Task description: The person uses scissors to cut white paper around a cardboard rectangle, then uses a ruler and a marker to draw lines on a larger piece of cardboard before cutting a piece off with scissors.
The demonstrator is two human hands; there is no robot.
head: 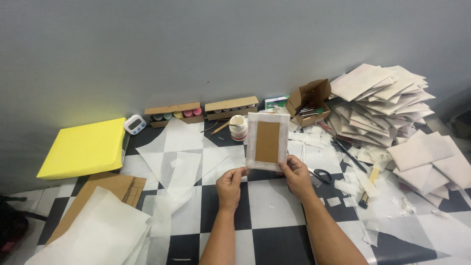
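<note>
Cardboard panel [267, 142] wrapped in white paper stands upright, pinched at its bottom corners by left hand [229, 186] and right hand [298, 176]

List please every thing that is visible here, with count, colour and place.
wrapped card: one, brown with white paper border, held upright at centre
yellow pad: one, far left
timer: one, white, beside the pad
paint boxes: two, brown, by the wall
glue jar: one, white, behind the card
open carton: one, brown, right of centre
finished pieces: a pile, white, far right
scissors: one, black handles, near right hand
left hand: holds the card's lower corner
right hand: holds the other corner
</note>
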